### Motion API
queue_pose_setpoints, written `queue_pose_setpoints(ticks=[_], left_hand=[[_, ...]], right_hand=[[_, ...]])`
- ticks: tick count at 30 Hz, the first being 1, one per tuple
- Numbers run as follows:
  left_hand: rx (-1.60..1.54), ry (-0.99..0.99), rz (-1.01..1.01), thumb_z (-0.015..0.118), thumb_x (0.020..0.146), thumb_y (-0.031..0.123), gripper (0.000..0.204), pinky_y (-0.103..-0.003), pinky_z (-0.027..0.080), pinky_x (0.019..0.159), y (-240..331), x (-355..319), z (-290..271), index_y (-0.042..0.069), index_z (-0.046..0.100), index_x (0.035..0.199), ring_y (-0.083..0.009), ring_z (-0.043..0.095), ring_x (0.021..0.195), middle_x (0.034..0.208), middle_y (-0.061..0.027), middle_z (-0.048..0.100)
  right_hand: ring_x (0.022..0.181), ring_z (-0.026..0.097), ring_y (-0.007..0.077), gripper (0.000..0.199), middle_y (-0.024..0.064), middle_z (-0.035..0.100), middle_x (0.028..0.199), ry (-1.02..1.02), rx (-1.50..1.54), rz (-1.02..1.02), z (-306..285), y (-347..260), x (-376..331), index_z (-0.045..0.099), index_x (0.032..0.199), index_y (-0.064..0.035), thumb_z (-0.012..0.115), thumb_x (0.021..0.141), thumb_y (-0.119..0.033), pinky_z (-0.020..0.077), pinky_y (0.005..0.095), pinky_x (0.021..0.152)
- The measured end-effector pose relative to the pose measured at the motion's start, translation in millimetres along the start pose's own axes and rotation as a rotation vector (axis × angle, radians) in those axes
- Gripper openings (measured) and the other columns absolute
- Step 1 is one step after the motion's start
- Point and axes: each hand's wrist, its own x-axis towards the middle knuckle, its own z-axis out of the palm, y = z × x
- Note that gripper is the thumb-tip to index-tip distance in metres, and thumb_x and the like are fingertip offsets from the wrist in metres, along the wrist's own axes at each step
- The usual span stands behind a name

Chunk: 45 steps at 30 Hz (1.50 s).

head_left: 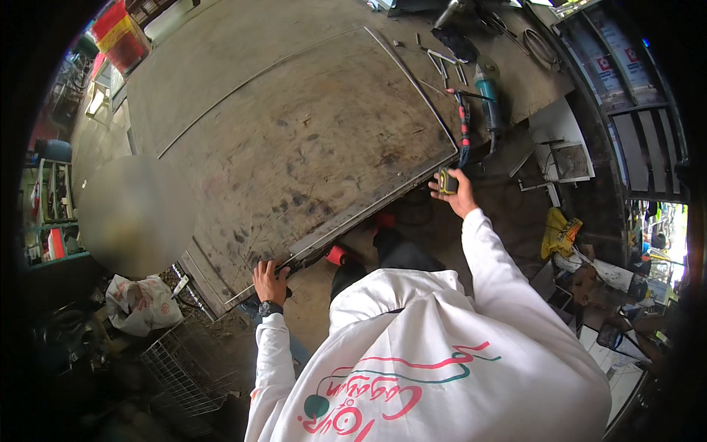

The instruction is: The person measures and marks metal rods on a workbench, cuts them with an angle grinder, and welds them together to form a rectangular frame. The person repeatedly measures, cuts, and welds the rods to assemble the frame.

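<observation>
A large rusty metal sheet (309, 147) lies on a steel workbench (191, 81), and I lean over its near edge in a white long-sleeved shirt. My left hand (271, 280), with a dark watch on the wrist, is curled over the sheet's near left corner edge. My right hand (458, 190) holds a yellow and black tape measure (446, 181) at the sheet's near right corner. A thin blade or strip runs along the edge between both hands; I cannot tell which.
A teal angle grinder (487, 103), a red and black hand tool (464, 121), loose metal rods (442, 62) and a wire coil (541, 48) lie at the bench's right end. A white bag (143, 302) and wire basket (180, 368) sit lower left. Another person, blurred (136, 214), stands left.
</observation>
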Motion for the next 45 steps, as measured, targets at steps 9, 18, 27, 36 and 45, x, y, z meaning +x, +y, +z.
queue_pose_setpoints(ticks=[9,18,27,36,45], left_hand=[[-0.128,0.107,-0.107,0.079,0.088,0.013,0.015,-0.047,0.053,0.081,-28,11,-47,0.006,0.074,0.100,-0.0377,0.067,0.093,0.098,-0.0134,0.068],[-0.117,0.170,-0.394,0.088,0.079,0.018,0.042,-0.047,0.052,0.098,-42,33,-11,0.007,0.075,0.117,-0.0384,0.063,0.115,0.121,-0.0154,0.067],[-1.705,-0.381,-0.510,0.071,0.104,0.021,0.036,-0.029,0.056,0.094,192,33,-9,-0.001,0.069,0.132,-0.0139,0.069,0.106,0.117,-0.0067,0.074],[-1.884,-0.348,-0.631,0.076,0.099,0.013,0.022,-0.028,0.061,0.084,106,15,-32,0.002,0.070,0.117,-0.0126,0.071,0.092,0.104,-0.0039,0.073],[-1.737,0.495,-0.841,0.068,0.098,0.025,0.022,-0.028,0.053,0.072,-56,-11,-28,0.006,0.070,0.110,-0.0118,0.066,0.080,0.092,-0.0005,0.067]], right_hand=[[0.094,0.074,0.0260,0.043,0.0079,0.065,0.100,0.122,-0.161,0.079,43,-12,36,0.062,0.116,-0.0114,0.070,0.093,-0.046,0.0624,0.0454,0.078],[0.097,0.069,0.0189,0.041,0.0085,0.069,0.111,-0.231,-0.327,0.113,71,-38,32,0.060,0.124,-0.0101,0.065,0.095,-0.038,0.0587,0.0350,0.076],[0.101,0.068,0.0388,0.052,0.0240,0.069,0.107,-1.142,-1.321,-0.162,228,-19,-71,0.058,0.120,0.0012,0.074,0.085,-0.034,0.0518,0.0444,0.089],[0.107,0.065,0.0432,0.058,0.0263,0.066,0.116,-1.287,-1.481,-0.243,309,40,-92,0.056,0.123,0.0016,0.078,0.083,-0.033,0.0509,0.0455,0.092],[0.105,0.067,0.0471,0.057,0.0279,0.070,0.111,-1.016,-1.670,-0.195,330,69,-61,0.059,0.124,-0.0024,0.078,0.087,-0.041,0.0520,0.0474,0.092]])
